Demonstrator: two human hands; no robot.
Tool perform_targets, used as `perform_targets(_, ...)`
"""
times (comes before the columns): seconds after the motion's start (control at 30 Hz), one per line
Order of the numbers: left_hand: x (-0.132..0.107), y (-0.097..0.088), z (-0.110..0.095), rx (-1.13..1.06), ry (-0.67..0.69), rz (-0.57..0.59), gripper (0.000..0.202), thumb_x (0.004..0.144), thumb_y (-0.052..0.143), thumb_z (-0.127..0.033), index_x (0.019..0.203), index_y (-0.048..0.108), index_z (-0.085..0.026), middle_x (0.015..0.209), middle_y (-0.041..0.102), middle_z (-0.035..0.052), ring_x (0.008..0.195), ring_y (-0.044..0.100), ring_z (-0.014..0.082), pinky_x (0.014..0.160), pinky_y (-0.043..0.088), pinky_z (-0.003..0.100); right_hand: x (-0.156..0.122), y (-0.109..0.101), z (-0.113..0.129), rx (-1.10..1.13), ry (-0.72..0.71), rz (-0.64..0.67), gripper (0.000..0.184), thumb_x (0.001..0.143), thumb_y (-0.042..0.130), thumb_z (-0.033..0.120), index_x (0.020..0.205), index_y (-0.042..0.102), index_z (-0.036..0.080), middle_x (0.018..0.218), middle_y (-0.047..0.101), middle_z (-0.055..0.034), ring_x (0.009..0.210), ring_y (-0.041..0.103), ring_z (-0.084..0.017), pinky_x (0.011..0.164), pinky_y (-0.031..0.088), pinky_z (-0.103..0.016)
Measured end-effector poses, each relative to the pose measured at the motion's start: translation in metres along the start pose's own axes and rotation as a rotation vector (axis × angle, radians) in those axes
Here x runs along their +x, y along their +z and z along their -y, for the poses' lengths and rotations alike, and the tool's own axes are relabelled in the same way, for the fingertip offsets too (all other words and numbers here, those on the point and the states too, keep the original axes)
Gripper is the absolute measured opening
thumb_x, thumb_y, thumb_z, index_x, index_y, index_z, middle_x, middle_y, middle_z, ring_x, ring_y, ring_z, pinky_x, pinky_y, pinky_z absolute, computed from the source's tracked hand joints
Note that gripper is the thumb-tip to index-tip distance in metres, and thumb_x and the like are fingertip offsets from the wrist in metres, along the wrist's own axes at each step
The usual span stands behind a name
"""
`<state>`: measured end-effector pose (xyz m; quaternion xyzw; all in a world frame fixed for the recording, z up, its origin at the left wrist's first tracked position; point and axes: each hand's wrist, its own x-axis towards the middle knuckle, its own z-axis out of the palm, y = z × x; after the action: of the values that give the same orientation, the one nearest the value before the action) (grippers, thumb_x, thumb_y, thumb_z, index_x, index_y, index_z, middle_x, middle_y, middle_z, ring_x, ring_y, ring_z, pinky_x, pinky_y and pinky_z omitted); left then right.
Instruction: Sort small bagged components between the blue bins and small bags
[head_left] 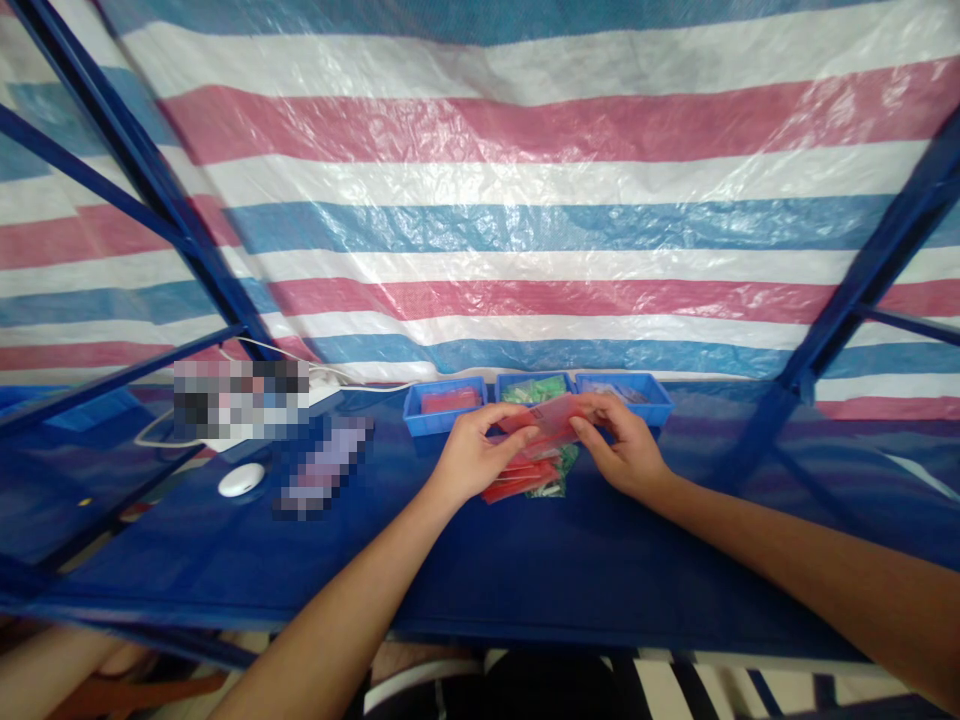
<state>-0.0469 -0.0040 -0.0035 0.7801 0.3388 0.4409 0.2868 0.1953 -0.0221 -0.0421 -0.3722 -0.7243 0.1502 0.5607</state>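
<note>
1. A red, white and blue striped plastic sheet (pixel 525 180) hangs behind a dark blue table (pixel 585 580).
2. The left hand (pixel 480 450) and right hand (pixel 622 445) each pinch a side of a translucent red packet (pixel 555 420), raised between them.
3. Below it lie red packets (pixel 521 482) and green packets (pixel 568 462).
4. Behind, three blue trays (pixel 655 411) stand in a row.

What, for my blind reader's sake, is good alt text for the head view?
A person's left hand and right hand hold a see-through red piece above red and green pieces on a blue table. Three small blue trays stand behind, before a striped plastic sheet.
</note>
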Motion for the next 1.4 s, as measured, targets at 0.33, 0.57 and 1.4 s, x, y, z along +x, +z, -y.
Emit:
perform_targets(0.33, -0.002, 0.01, 0.003, -0.191, -0.011, -0.012, 0.035, 0.09, 0.075, -0.036, 0.118, 0.061, -0.019, 0.11, 0.074, 0.0085, 0.102, 0.071, 0.021, 0.088, 0.058, 0.032, 0.0, 0.003, -0.003, 0.086, 0.06, 0.101, 0.024, 0.097, 0.065, 0.049, 0.099, 0.069, 0.026, 0.09, 0.073, -0.0051, 0.082, 0.071, -0.026, 0.082, 0.062, -0.043)
perform_targets(0.57, -0.005, 0.011, -0.005, 0.076, 0.142, 0.008, 0.03, 0.094, 0.068, -0.034, 0.121, 0.067, -0.021, 0.118, 0.068, 0.011, 0.11, 0.067, 0.0232, 0.091, 0.058, 0.034, 0.003, 0.004, -0.004, 0.152, 0.15, -0.044, 0.023, 0.098, 0.064, 0.049, 0.101, 0.059, 0.026, 0.084, 0.067, -0.0027, 0.068, 0.066, -0.021, 0.065, 0.06, -0.036)
perform_targets(1.4, -0.006, 0.012, -0.006, 0.125, 0.07, -0.021, 0.024, 0.098, 0.063, -0.037, 0.112, 0.074, -0.021, 0.106, 0.076, 0.0068, 0.092, 0.071, 0.0213, 0.081, 0.058, 0.031, 0.005, 0.01, -0.01, 0.271, 0.146, 0.034, 0.045, 0.092, 0.072, 0.048, 0.129, 0.057, 0.028, 0.11, 0.072, -0.0074, 0.098, 0.073, -0.026, 0.086, 0.063, -0.042)
